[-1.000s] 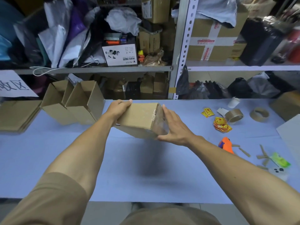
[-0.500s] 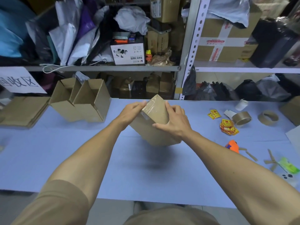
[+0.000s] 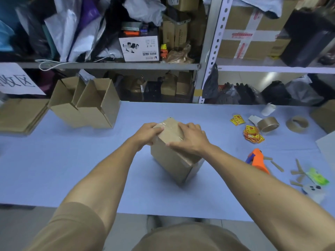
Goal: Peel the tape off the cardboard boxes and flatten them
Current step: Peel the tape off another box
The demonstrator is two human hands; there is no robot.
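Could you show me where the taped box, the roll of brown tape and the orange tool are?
Taped brown cardboard box (image 3: 170, 160): head view, its front side panel.
Brown packing tape roll (image 3: 268, 124): head view, its outer band.
Orange plastic handheld tool (image 3: 258, 159): head view, its orange body.

Blue table (image 3: 72, 169) with boxes (image 3: 85, 105), tape rolls (image 3: 268, 124), stickers (image 3: 252, 135).
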